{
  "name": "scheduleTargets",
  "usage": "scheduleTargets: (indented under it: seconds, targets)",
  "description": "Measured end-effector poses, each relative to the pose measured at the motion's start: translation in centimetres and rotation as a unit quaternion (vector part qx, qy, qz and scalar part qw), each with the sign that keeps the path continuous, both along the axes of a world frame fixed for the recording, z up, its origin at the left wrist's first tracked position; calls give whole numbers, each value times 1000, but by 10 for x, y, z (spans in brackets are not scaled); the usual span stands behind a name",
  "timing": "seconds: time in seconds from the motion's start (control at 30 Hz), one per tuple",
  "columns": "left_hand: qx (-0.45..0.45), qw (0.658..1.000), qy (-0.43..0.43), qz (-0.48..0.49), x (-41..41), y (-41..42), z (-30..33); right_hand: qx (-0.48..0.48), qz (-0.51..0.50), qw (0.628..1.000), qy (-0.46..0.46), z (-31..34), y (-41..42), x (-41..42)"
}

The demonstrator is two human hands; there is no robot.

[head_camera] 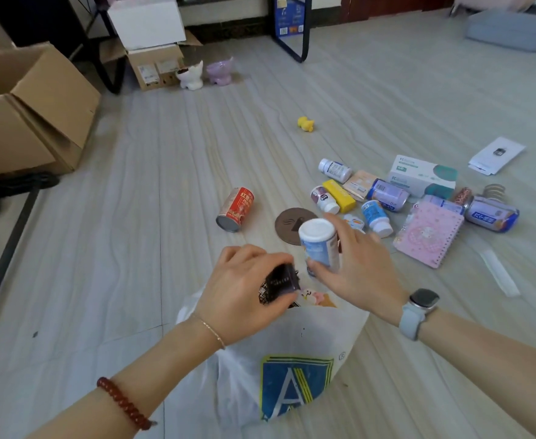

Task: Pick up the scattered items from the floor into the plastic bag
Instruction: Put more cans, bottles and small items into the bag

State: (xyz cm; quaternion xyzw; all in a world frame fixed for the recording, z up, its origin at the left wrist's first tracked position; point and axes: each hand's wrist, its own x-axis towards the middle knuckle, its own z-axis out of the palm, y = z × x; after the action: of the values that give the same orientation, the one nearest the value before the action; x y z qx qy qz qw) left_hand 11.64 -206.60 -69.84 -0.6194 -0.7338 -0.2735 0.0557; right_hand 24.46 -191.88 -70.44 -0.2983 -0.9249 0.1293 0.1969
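Note:
A white plastic bag (279, 353) with a blue and yellow logo lies on the floor just in front of me. Over its mouth, my left hand (244, 293) grips a small dark packet (281, 285). My right hand (358, 264) holds a white-capped bottle (319, 245) with a pale blue label, just above the bag's opening. Beyond lie a red can (235, 209), a brown round disc (292, 224), several small bottles (376, 217), a yellow box (339, 195), a pink spiral notebook (428, 237), purple cans (491, 213) and a mask box (422, 175).
An open cardboard box (32, 112) stands at the left, with dark shoes beside it. A yellow duck toy (306, 124) sits mid-floor. Two small pots (205, 74) and boxes are at the back. A white paper (496, 155) and a white strip (498, 274) lie right.

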Motion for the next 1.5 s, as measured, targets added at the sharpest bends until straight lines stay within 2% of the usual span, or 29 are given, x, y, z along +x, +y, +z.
scheduleTargets:
  seconds: [0.13,0.2,0.37,0.63,0.7,0.8,0.87,0.93,0.97,1.03,1.1,1.13,1.23,1.3,1.37,1.5]
  targets:
    - [136,990,-25,17,-7,0,28,-11,-22,993,120,14,14,-1]
    - [124,992,-21,32,-6,3,29,-14,-21,992,127,16,18,-4]
    - [2,995,35,94,-2,10,-11,56,21,998,5,-8,10,-1]
    - [59,992,44,99,1,21,-7,61,17,998,25,-10,14,-1]
    - [16,992,51,110,-1,22,-11,65,9,998,-20,-12,17,-2]
    - [-108,982,100,115,0,22,-32,65,23,980,-188,-22,16,-6]
    - [-193,965,135,118,5,25,-42,57,39,961,-268,-33,13,-7]
    - [-215,959,144,119,8,28,-45,64,57,947,-308,-40,9,-10]
    - [-203,961,146,119,8,29,-45,81,73,949,-296,-41,9,-10]
    - [-142,971,152,117,6,28,-42,153,86,965,-192,-38,11,-8]
    - [-79,977,157,124,0,23,-37,213,56,970,-97,-35,20,-2]
    - [-69,975,160,135,-4,21,-35,214,32,972,-86,-35,26,2]
    - [-130,963,136,194,-16,16,-37,129,-19,983,-132,-42,33,10]
    - [-214,951,72,212,-20,17,-39,43,-13,982,-182,-46,31,9]
    - [-289,937,18,196,-23,21,-46,-30,2,977,-211,-50,25,6]
    - [-372,914,-7,161,-30,32,-21,-92,37,962,-254,-30,7,-4]
